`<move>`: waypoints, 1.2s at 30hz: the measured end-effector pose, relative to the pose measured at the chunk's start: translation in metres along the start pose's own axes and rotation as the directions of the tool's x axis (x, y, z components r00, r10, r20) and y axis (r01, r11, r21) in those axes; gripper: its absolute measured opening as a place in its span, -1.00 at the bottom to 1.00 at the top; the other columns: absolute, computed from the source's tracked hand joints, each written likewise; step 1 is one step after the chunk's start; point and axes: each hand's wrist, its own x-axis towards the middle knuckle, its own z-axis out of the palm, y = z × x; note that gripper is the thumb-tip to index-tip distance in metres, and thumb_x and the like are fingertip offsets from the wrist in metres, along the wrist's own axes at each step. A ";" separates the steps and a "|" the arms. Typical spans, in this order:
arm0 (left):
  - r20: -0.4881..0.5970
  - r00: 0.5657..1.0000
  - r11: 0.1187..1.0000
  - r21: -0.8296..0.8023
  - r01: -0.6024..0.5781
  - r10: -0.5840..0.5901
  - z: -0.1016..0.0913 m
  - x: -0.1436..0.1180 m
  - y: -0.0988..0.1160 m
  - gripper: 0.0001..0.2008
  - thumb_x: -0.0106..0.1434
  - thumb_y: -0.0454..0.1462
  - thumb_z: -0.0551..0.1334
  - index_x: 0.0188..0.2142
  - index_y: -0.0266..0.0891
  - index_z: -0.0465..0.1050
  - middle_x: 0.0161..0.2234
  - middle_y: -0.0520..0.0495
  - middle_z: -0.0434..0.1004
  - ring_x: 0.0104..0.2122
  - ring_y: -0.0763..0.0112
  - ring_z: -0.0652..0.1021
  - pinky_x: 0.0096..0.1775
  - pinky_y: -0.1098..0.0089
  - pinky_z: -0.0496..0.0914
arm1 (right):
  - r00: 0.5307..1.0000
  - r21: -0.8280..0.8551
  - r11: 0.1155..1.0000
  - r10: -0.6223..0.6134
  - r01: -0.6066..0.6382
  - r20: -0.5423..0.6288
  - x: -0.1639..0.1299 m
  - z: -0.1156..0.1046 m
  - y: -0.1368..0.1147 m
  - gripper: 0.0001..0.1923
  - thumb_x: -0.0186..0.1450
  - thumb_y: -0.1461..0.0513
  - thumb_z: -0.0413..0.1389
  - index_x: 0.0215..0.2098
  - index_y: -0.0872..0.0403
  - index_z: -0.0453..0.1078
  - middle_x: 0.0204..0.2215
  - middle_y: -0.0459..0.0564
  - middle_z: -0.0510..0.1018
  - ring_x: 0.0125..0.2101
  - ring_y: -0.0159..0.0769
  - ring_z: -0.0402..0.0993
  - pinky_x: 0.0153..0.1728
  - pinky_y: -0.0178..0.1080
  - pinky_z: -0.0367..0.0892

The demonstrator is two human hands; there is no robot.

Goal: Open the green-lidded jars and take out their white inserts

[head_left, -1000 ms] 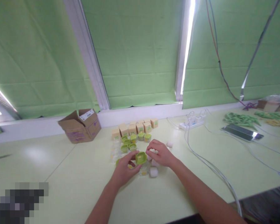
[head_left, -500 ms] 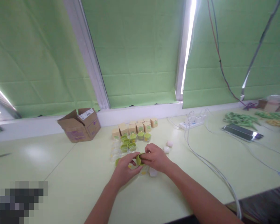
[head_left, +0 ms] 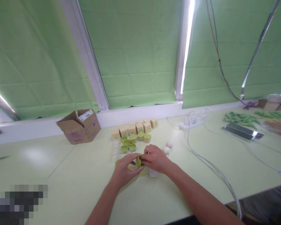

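Our right hand (head_left: 155, 158) has shifted since a second ago, its fingers now inside one green cup (head_left: 139, 161); whether they pinch anything we cannot tell. Our left hand (head_left: 125, 169) clasps that cup above the desk (head_left: 150, 200). We see three white rounded pieces (head_left: 166, 150) near our right hand, one open cardboard carton (head_left: 81, 131) and one power strip (head_left: 192, 124) farther off.

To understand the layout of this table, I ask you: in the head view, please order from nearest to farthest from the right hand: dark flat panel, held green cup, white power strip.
From the right hand:
1. Green cup: at its fingers, in the left hand.
2. White power strip: farther back, to the right.
3. Dark flat panel: far right.
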 end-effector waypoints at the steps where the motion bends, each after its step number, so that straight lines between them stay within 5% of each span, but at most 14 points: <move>1: 0.006 1.000 1.000 0.009 -0.002 0.002 0.000 0.000 0.000 -0.57 0.08 -0.26 0.32 -0.03 -0.16 0.38 -0.16 -0.05 0.51 -0.42 0.52 0.52 -0.28 0.42 0.49 | 1.000 0.001 1.000 0.002 -0.002 0.006 0.000 0.000 0.000 -0.87 0.22 0.17 0.16 -0.43 0.06 0.47 -0.44 -0.06 0.34 -0.37 -0.38 0.21 -0.33 -0.29 0.07; 18: 0.003 1.000 0.999 0.046 -0.011 0.011 -0.001 0.000 0.000 -0.56 0.08 -0.22 0.33 -0.02 -0.17 0.39 -0.22 -0.02 0.53 -0.48 0.57 0.47 -0.34 0.48 0.45 | 0.999 -0.027 0.998 -0.049 0.049 0.006 0.001 -0.004 0.001 -0.82 0.27 0.17 0.10 -0.42 0.06 0.48 -0.46 -0.05 0.33 -0.38 -0.37 0.19 -0.31 -0.29 0.06; 36: 0.012 1.000 0.998 0.060 -0.005 0.004 0.000 -0.001 0.001 -0.56 0.06 -0.23 0.34 -0.03 -0.15 0.41 -0.15 -0.05 0.54 -0.31 0.42 0.55 -0.31 0.45 0.50 | 0.996 -0.049 0.995 -0.081 0.083 0.034 0.001 0.003 0.003 -0.82 0.22 0.23 0.12 -0.54 0.10 0.37 -0.49 -0.06 0.32 -0.39 -0.37 0.18 -0.32 -0.27 0.04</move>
